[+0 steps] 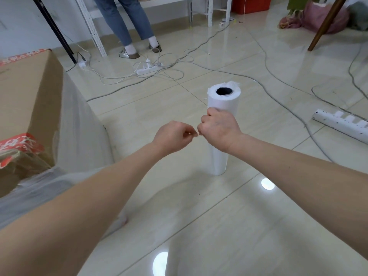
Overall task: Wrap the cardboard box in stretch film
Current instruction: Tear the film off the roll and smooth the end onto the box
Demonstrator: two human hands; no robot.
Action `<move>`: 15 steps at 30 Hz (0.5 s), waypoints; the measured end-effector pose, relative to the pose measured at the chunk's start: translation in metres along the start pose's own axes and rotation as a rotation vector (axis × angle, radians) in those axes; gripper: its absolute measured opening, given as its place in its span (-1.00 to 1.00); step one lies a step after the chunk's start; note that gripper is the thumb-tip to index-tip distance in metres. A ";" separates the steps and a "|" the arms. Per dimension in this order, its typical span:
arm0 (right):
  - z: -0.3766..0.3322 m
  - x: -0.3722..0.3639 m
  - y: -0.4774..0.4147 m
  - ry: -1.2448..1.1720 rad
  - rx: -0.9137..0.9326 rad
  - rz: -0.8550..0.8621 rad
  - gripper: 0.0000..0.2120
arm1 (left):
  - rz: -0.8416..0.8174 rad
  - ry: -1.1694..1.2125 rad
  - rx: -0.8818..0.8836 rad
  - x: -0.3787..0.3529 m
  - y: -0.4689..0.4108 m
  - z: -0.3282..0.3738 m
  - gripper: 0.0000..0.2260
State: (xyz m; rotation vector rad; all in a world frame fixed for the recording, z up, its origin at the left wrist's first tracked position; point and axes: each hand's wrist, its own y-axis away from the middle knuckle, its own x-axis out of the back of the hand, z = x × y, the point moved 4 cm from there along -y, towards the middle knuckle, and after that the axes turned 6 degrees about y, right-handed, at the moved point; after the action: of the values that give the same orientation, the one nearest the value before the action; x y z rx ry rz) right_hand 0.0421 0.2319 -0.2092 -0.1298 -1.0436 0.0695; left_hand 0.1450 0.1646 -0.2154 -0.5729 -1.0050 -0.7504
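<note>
Over the middle of the tiled floor (pixel 199 216), the right hand (pixel 219 130) was curled round the upright stretch film roll (pixel 223 100), the left hand (pixel 173 136) pinched just beside it; whether film was caught could not be told. Finding the loose end was judged the step; next, it must be drawn to the cardboard box (pixel 25 96) at the left.

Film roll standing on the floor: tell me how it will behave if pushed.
Likely tippy: the film roll stands tall and narrow on end, held by the right hand. Once down it would probably roll, being round. The glossy floor may let its base slide.
</note>
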 end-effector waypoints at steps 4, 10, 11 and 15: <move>0.002 -0.006 0.000 -0.017 -0.030 -0.050 -0.76 | 0.037 -0.159 -0.097 0.000 0.002 0.008 -0.75; 0.001 -0.005 0.004 0.036 -0.049 0.052 -0.78 | 0.090 -0.100 0.033 -0.002 -0.005 0.013 -0.78; 0.001 -0.006 0.005 0.020 -0.038 0.071 -0.77 | 0.080 -0.078 0.060 -0.004 -0.005 0.012 -0.79; -0.005 -0.001 0.008 -0.054 0.041 0.130 -0.75 | 0.044 -0.013 0.139 -0.009 -0.006 0.006 -0.81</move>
State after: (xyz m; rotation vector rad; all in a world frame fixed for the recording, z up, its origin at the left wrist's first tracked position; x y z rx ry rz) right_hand 0.0464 0.2397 -0.2134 -0.1590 -1.0861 0.2135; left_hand 0.1342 0.1680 -0.2204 -0.4784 -1.0449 -0.6335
